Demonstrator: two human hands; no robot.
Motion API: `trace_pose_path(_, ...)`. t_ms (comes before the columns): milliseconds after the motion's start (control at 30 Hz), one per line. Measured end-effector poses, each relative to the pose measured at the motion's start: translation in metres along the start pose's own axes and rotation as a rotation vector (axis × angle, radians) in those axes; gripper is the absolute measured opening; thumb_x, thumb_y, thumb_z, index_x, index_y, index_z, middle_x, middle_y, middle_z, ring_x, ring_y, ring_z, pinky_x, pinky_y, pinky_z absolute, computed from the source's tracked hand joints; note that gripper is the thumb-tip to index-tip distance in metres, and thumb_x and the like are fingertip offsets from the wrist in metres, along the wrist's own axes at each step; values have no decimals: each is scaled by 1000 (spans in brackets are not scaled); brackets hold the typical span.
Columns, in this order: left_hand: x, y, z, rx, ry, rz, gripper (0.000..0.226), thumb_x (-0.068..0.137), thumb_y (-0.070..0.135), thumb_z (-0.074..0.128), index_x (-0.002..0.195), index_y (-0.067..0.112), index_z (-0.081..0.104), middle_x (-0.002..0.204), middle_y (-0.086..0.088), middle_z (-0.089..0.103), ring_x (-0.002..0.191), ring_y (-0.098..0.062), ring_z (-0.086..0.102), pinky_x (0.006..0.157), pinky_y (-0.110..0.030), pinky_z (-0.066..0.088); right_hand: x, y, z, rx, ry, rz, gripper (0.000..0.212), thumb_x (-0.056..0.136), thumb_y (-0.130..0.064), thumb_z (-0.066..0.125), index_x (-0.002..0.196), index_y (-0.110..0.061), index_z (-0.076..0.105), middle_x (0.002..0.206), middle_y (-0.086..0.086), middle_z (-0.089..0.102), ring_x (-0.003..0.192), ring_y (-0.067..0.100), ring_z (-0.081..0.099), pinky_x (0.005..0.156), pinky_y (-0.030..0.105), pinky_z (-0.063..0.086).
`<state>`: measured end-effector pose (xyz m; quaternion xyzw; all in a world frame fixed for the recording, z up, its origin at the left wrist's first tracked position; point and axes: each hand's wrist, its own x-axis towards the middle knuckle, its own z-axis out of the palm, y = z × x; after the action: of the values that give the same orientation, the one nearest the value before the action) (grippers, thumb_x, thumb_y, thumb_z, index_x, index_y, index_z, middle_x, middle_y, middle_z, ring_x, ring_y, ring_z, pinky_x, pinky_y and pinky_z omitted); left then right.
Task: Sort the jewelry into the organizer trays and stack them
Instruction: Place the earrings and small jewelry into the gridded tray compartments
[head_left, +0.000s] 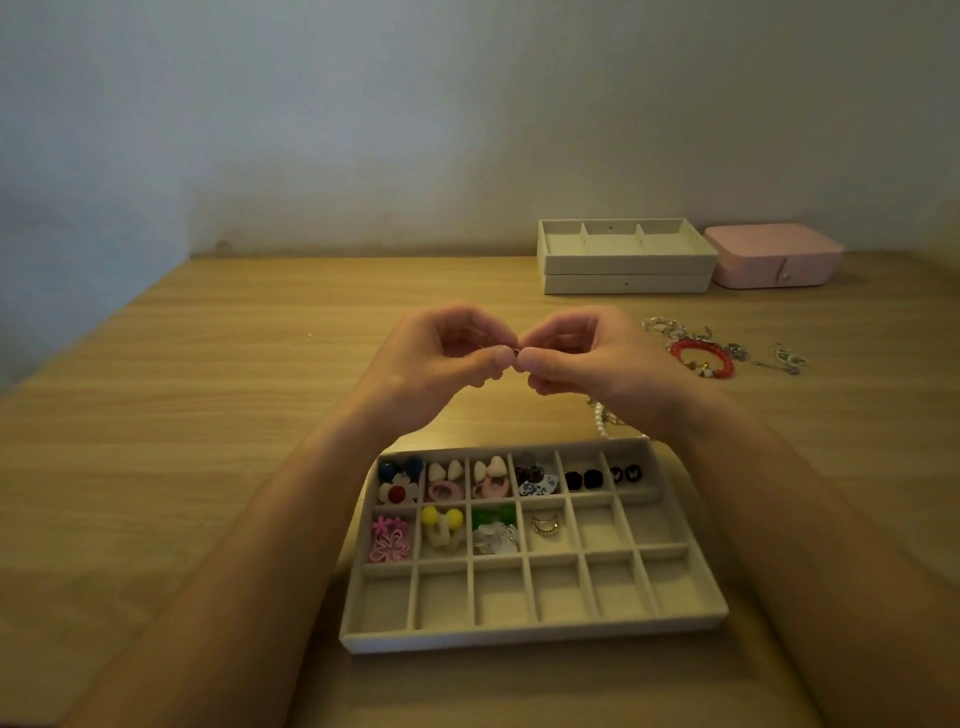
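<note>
Jewelry piece (515, 353), small, dark, pinched at 3 o'clock of left hand (447, 356), 9 o'clock of right hand (589, 358); held above desk (208, 415), 12 o'clock of organizer tray (530, 638); long axis unreadable.

Light: dim, warm; your wall (130, 114) reads cooler, brighter at left | shadows: soft, faint | focus: slightly soft | bottom corners stretched, dark.
</note>
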<state>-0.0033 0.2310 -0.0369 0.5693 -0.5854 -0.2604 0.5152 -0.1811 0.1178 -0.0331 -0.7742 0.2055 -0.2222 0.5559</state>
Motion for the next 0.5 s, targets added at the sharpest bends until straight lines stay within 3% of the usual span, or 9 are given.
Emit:
trace_pose_path(67, -2, 1, 4, -54, -18, 4, 14, 87, 9, 72, 100, 5, 69, 88, -14, 73, 80, -20, 69, 73, -30, 58, -5, 2, -3, 53, -10, -18, 20, 90, -11, 73, 109, -5, 74, 96, 10, 76, 86, 20, 73, 78, 29, 59)
trace_pose_path(200, -4, 3, 4, -166, -38, -45, 20, 83, 18, 70, 100, 7, 68, 88, -5, 75, 84, -22, 72, 78, -31, 60, -8, 3, -5, 108, -2, -46, 18, 90, -5, 71, 108, -6, 74, 92, 9, 76, 85, 20, 73, 77, 29, 58)
trace_pose_path(400, -3, 1, 2, -84, -43, -70, 25, 82, 24, 72, 102, 9, 72, 89, -11, 72, 79, -22, 67, 70, -32, 57, -13, 8, -2, 176, 43, -32, 16, 87, -6, 74, 104, -4, 74, 85, 7, 76, 79, 20, 72, 74, 29, 59)
trace_pose_path(500, -4, 2, 2, -34, -53, -80, 17, 85, 17, 74, 101, 11, 74, 86, -9, 71, 75, -21, 66, 68, -30, 56, -12, 10, -2, 204, 66, -14, 17, 87, -4, 74, 104, -2, 73, 85, 10, 76, 80, 22, 73, 74, 30, 60)
